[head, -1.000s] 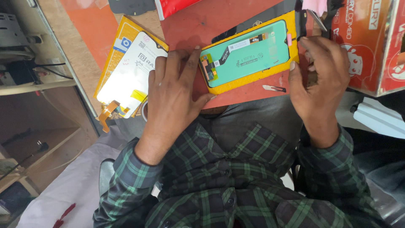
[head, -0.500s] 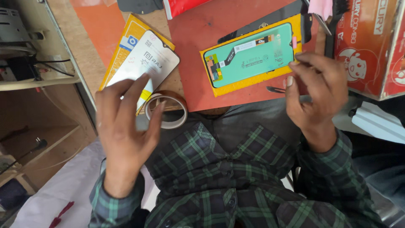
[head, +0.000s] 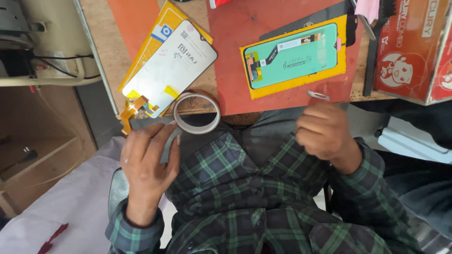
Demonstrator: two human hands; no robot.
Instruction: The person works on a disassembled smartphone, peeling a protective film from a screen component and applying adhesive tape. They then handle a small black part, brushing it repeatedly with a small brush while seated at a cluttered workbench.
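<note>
wooden bench top (head: pixel 101 37) fills the upper frame, with a red mat (head: pixel 263 19) over its middle. left hand (head: pixel 148 162), lower left, open with fingers spread, fingertips just touching the rim of a tape roll (head: pixel 197 113) that sits at the bench edge; nothing gripped. right hand (head: pixel 325 130), centre right, curled in a loose fist below the edge; cannot tell if it holds anything. two phone screen panels: a white-backed one (head: pixel 172 68) upper left, tilted, lying on a yellow packet (head: pixel 157 35), its orange flex cable (head: pixel 128 113) hanging over the edge; a green-backed one (head: pixel 294 56) in a yellow frame on the mat, upper centre. one small metal tool (head: pixel 318 96) just below it, near the right hand. red carton (head: pixel 414 47) upper right, cut off by the frame. dark tools at the top edge, hard to make out. green plaid shirt (head: pixel 254 202) covers the lower frame.
</note>
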